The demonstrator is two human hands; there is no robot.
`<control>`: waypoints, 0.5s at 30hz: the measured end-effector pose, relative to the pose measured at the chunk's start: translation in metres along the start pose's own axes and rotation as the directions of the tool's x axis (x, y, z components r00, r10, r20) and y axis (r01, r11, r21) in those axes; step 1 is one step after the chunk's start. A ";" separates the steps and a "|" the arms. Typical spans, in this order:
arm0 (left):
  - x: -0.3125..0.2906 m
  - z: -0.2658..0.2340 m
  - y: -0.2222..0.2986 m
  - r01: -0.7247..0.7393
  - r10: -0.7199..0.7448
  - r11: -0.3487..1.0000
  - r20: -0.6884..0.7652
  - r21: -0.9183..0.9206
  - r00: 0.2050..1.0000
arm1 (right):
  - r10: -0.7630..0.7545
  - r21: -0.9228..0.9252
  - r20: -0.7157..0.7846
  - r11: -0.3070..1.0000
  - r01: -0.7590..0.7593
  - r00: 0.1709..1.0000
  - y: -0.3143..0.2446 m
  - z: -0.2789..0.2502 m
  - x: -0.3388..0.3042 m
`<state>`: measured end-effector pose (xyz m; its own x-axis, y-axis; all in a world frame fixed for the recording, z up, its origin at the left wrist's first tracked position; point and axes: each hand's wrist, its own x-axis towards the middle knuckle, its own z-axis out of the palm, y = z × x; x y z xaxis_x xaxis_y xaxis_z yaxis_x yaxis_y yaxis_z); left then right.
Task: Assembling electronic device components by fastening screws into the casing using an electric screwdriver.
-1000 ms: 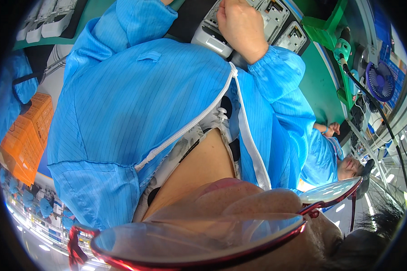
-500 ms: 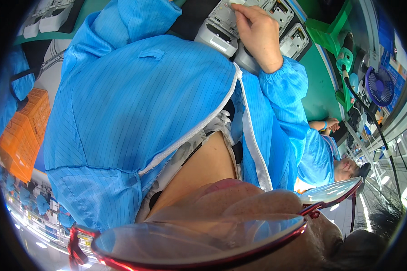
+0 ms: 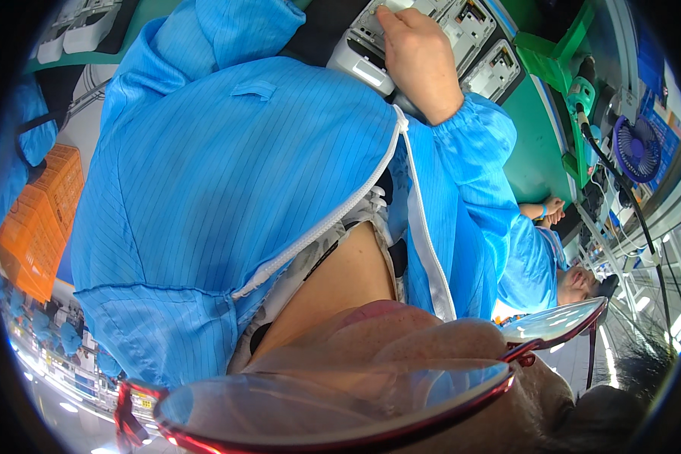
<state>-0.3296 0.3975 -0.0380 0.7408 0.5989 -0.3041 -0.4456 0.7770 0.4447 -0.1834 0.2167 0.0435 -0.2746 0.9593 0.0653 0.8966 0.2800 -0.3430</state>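
My right hand (image 3: 424,64) reaches over a row of open white plastic housings, its back turned up. Its fingers are curled together, with their tips at the inside of the nearest white housing (image 3: 362,62). Whatever they pinch is too small or hidden to make out. To the right of the hand lie another open housing (image 3: 465,26) and a smaller one (image 3: 498,69), with small parts showing inside. The housings rest on a black mat or tray (image 3: 321,34). My left sleeve (image 3: 242,30) runs up to the top edge; my left hand is out of the picture.
A green bench top (image 3: 533,163) carries a green bracket (image 3: 556,57), a green power screwdriver (image 3: 581,94) with a black cable and a purple fan (image 3: 635,147). More white housings (image 3: 91,30) lie far left. Orange crates (image 3: 41,223) stand left; another person (image 3: 533,253) sits right.
My right hand has shifted slightly left, and its fingers have curled in closer over the housing. The white bit that showed at its fingertips is no longer visible.
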 end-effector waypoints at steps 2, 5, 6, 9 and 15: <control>0.002 0.003 0.000 0.003 -0.003 1.000 -0.010 0.001 1.000 | -0.013 -0.024 0.025 1.000 0.013 1.000 0.001 -0.004 0.003; 0.002 -0.002 0.001 0.002 -0.002 1.000 -0.007 0.009 1.000 | 0.006 0.129 0.020 0.992 -0.009 1.000 0.012 -0.007 0.005; 0.001 -0.007 0.001 -0.006 0.006 1.000 0.010 0.002 1.000 | 0.038 0.298 -0.001 0.954 -0.036 0.999 0.018 -0.010 0.004; 0.005 0.002 0.002 -0.013 0.013 1.000 0.015 -0.009 1.000 | 0.321 0.403 -0.131 0.882 -0.245 0.938 0.043 -0.033 -0.019; -0.009 0.014 0.001 -0.072 0.088 0.985 -0.100 0.154 0.991 | 0.761 0.285 -0.279 0.648 -0.706 0.585 0.099 -0.049 -0.130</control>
<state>-0.3294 0.3901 -0.0227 0.6451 0.6810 -0.3465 -0.4146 0.6929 0.5899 -0.0418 0.1213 0.0470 0.6188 0.7846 0.0389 0.6758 -0.5064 -0.5355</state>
